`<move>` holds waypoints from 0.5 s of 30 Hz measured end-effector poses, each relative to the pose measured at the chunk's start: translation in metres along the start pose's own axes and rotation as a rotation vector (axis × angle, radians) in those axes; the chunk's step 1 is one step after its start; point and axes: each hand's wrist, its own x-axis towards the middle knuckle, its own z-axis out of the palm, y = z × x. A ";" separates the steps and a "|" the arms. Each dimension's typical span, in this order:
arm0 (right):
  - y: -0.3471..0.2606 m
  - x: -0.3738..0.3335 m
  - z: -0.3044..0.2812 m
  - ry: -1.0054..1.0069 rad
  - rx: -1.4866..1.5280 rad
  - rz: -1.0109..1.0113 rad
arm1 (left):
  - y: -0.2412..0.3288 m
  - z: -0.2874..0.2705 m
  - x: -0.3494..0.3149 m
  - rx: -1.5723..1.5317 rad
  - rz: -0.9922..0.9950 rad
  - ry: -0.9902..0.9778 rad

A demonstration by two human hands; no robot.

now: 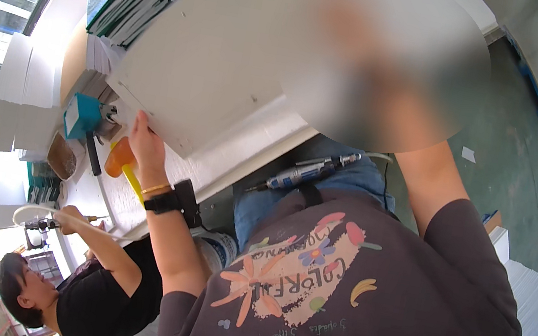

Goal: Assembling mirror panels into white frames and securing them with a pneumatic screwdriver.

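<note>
- Left hand (pixel 146 146) meets the near left edge of a large pale board (pixel 225 47), one finger reaching up to it; the other fingers are partly hidden, so I cannot tell whether they grip.
- Far left, tall stacks of white sheets (pixel 28 74) stand beside the windows.
- Next, a teal block-shaped thing (pixel 82 115) has a black handle below it.
- Behind the board's left edge, green-edged sheets (pixel 132 10) lean in a pile.
- Just beside the left wrist sits an orange and yellow tool (pixel 120 157).
- Lower left, a co-worker in black (pixel 104 301) raises a forearm.
- Centre, the board lies on a white table (pixel 231 158).
- Nearer, a slim powered hand tool (pixel 304 172) rests across the lap.
- Further right, the right hand (pixel 350 25) is blurred over; its state cannot be told.
</note>
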 end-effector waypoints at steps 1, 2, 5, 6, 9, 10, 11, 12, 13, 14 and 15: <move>0.002 0.004 -0.001 0.012 0.052 -0.079 | 0.011 0.009 0.001 -0.037 0.069 -0.031; 0.006 0.012 -0.001 0.005 0.051 -0.072 | 0.022 0.017 0.003 -0.074 0.142 -0.059; 0.022 0.042 -0.008 -0.142 0.110 -0.020 | 0.038 0.037 0.018 -0.108 0.199 -0.151; 0.029 0.048 -0.009 -0.166 0.200 0.011 | 0.037 0.040 0.022 -0.108 0.202 -0.141; 0.019 0.042 -0.012 -0.205 0.352 0.164 | 0.031 0.045 0.033 -0.101 0.299 -0.168; 0.013 0.036 -0.014 -0.199 0.412 0.285 | 0.024 0.046 0.038 -0.038 0.349 -0.146; 0.016 0.026 -0.009 -0.203 0.416 0.281 | 0.019 0.042 0.038 0.024 0.400 -0.123; 0.024 0.026 -0.004 -0.133 0.506 0.275 | 0.010 0.036 0.041 0.109 0.403 -0.120; 0.026 0.031 -0.003 -0.060 0.598 0.268 | 0.006 0.039 0.037 0.097 0.417 -0.139; 0.017 0.024 -0.003 -0.085 0.571 0.337 | 0.000 0.042 0.029 -0.003 0.370 -0.111; 0.013 0.021 -0.006 -0.070 0.577 0.310 | -0.001 0.047 0.027 -0.105 0.323 -0.090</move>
